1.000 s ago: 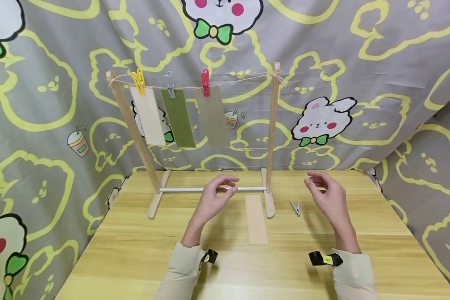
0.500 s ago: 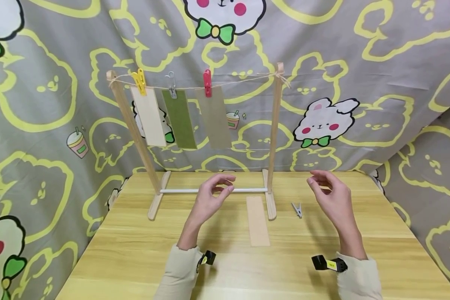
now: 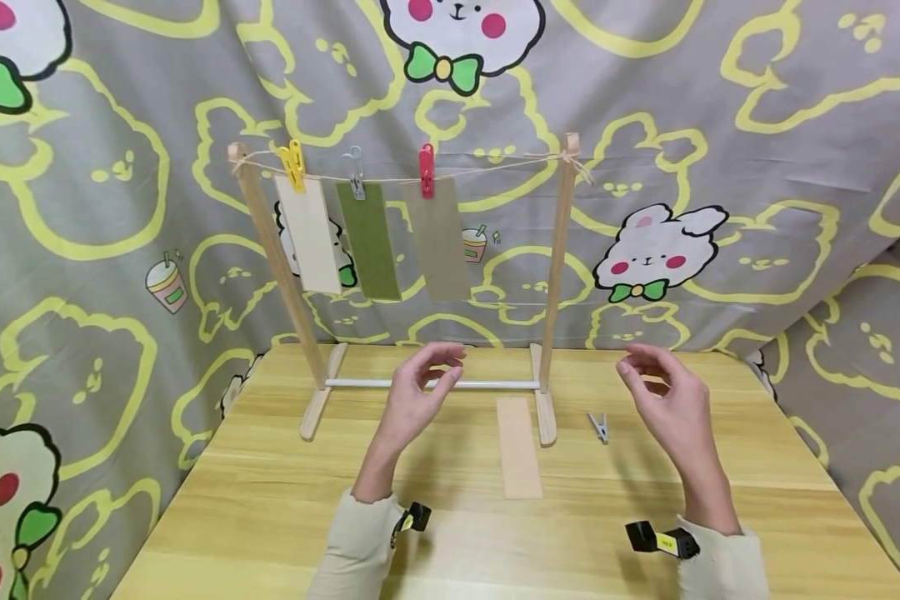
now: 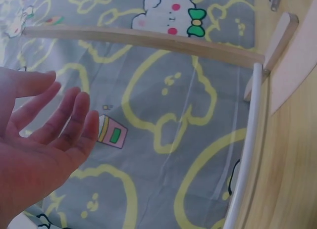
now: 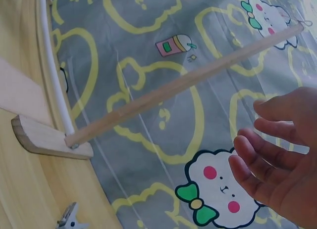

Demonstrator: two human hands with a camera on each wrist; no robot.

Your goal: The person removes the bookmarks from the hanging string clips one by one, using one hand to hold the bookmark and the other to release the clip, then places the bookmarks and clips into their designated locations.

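In the head view my left hand point(image 3: 417, 390) hovers in front of the rack's white crossbar point(image 3: 487, 385), fingers loosely bent around nothing. My right hand point(image 3: 671, 396), also holding nothing, hovers above the table at the right, just past a grey clothespin point(image 3: 599, 427) lying there. Between the hands a pale peach strip point(image 3: 520, 450) lies flat by the rack's right foot point(image 3: 546, 417). From the string hang a cream strip point(image 3: 311, 242) under a yellow clothespin point(image 3: 293, 166), a green strip point(image 3: 371, 246) under a grey one, and a taupe strip point(image 3: 441, 246) under a red clothespin point(image 3: 427, 171).
The wooden rack has a left post point(image 3: 281, 267) and a right post point(image 3: 558, 267), with the string point(image 3: 495, 167) tied between their tops. A patterned curtain point(image 3: 757, 167) stands behind and beside the wooden table point(image 3: 270, 517).
The camera view has shifted slightly, so the rack appears a little further right and lower. Both hands keep nearly the same pose; the left sits slightly further left relative to the rack.
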